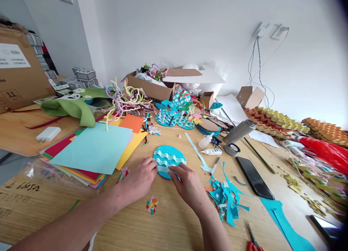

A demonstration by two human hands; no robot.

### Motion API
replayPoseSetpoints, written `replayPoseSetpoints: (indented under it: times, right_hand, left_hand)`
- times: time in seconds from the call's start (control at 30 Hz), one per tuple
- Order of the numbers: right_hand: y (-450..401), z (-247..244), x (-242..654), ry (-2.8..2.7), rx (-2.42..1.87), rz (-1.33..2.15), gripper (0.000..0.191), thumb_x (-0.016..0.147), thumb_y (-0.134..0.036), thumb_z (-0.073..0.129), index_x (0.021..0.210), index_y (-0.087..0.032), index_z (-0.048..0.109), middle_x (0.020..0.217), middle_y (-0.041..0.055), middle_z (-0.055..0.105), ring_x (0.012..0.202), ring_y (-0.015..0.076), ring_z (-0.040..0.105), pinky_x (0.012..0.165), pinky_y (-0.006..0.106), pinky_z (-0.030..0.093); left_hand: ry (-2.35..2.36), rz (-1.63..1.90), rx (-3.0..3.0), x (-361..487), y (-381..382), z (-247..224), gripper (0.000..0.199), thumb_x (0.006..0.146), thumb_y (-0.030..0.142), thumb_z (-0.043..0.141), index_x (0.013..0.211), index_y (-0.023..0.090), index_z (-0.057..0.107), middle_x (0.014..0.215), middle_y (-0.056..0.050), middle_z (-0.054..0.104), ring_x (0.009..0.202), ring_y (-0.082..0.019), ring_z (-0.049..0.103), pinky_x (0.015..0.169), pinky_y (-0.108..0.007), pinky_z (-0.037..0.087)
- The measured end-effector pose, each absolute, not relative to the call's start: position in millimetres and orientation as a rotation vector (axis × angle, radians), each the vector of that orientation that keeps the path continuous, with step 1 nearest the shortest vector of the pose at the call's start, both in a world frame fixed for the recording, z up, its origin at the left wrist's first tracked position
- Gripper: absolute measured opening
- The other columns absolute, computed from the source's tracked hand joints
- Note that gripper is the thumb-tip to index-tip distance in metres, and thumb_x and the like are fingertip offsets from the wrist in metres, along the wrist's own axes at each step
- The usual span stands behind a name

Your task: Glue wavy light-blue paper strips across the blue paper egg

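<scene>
disc (164, 149), blue and round, lies flat on the table (130, 229) between the two hands, with pale wavy strips (169, 160) running across it. the likeliest trouble, i'd judge, is a strip sliding out of line: if anything beneath it is wet — which can't be told from here — a sideways push from the right fingers could skew it or flatten its waves. a weak hold at the left rim might let the whole disc turn. the loose paper dots (152, 205) sit just in front, near both forearms, so a dragging wrist could scatter them; the blue scraps (227, 200) beside the right forearm could catch on it too.

the left hand (143, 175) comes in low from the left, back of the hand up, its fingers bent together at the disc's left edge; their tips are hidden, so i cannot tell whether they grip or only steady it. the right hand (187, 179) reaches over the lower right of the disc, fingers curled, thumb and forefinger pointing inward with a small gap between — pinching or pressing, i can't tell which.
</scene>
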State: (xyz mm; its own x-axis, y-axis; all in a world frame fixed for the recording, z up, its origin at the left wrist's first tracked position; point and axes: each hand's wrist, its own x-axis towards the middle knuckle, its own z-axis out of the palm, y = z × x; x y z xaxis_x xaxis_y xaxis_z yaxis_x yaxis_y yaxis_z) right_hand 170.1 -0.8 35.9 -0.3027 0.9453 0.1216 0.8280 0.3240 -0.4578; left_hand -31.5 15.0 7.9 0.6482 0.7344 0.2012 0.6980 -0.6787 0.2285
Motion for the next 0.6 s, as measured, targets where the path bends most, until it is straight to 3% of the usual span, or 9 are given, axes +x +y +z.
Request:
replayPoseSetpoints:
  times: [0.13,0.33,0.47,0.6]
  right_hand:
    - [3,31,169,-2.035,-1.606,0.636,0.022,0.090,-0.028,0.051,0.091,-0.022,0.071,0.087,0.0054,0.072,0.077,0.0198,0.067,0.069,0.027,0.046]
    - [11,27,163,-1.523,-1.634,1.187,0.030,0.078,-0.045,0.056,0.087,-0.018,0.066,0.058,-0.0013,0.059,0.040,0.0116,0.049,0.037,0.023,0.037]
    - [13,26,159,-1.295,-1.485,1.321,0.041,0.068,-0.053,0.064,0.084,-0.015,0.064,0.055,-0.0033,0.057,0.037,0.0088,0.044,0.033,0.021,0.035]
    - [13,28,155,-1.190,-1.385,1.384,0.044,0.064,-0.053,0.068,0.083,-0.013,0.063,0.050,-0.0051,0.055,0.037,0.0082,0.045,0.033,0.019,0.035]
  left_hand:
    - [1.185,0.428,2.728,-32,15,7,0.031,0.083,0.003,0.045,0.105,0.016,0.063,0.107,-0.009,0.061,0.109,-0.024,0.049,0.097,-0.040,0.043]
    - [1.190,0.442,2.719,-31,14,10,0.031,0.083,0.001,0.044,0.103,0.015,0.063,0.104,-0.009,0.062,0.109,-0.024,0.049,0.095,-0.041,0.045]
    - [1.184,0.399,2.735,-31,13,14,0.030,0.085,0.001,0.044,0.101,0.016,0.064,0.102,-0.009,0.061,0.108,-0.024,0.048,0.093,-0.041,0.046]
    - [1.171,0.382,2.763,-32,11,15,0.036,0.087,0.003,0.044,0.112,0.021,0.063,0.105,-0.008,0.060,0.111,-0.024,0.047,0.095,-0.041,0.045]
